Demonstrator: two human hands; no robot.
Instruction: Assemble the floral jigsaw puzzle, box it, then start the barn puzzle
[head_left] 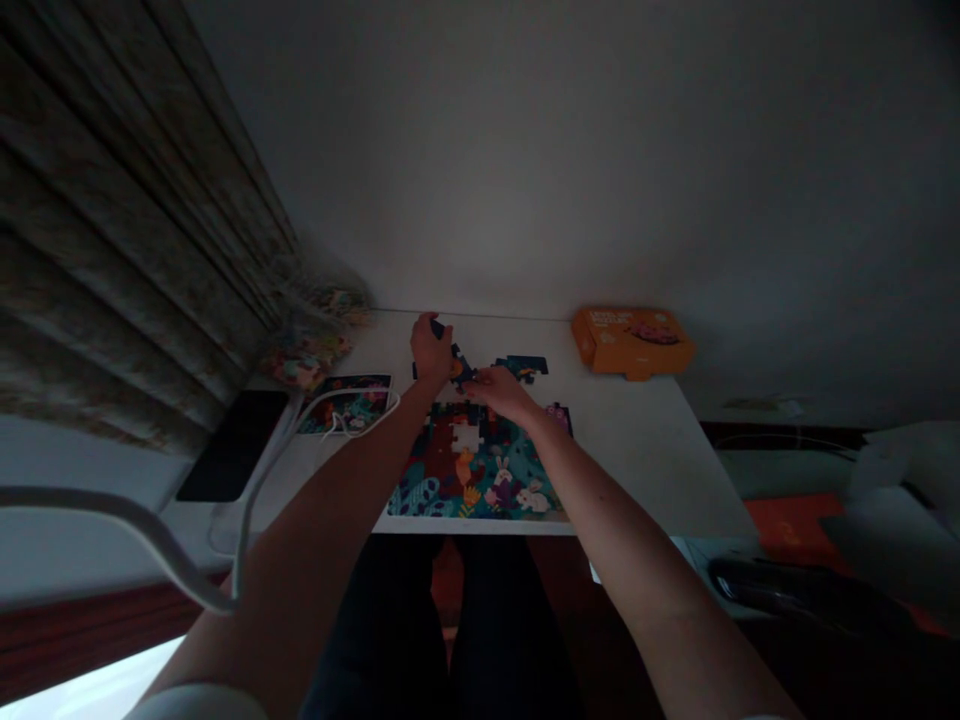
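A partly assembled jigsaw puzzle [450,480] with rabbits and plants lies near the table's front edge, with a gap in its upper middle. Beyond it, my left hand [430,348] is closed around a dark puzzle piece [437,328]. A few dark blue pieces with an orange patch [459,368] lie between my hands. The fingers of my right hand [504,392] are closed at the lower end of these pieces, over the puzzle's top edge. Joined dark blue pieces [526,367] rest just behind my right hand. My fingertips are partly hidden.
An orange puzzle box [636,342] stands at the back right of the white table [645,460]. At the left are a picture card [352,400], a black phone-like slab [234,445], a white cable [255,500] and a clear bag of colourful pieces [307,350] by the curtain.
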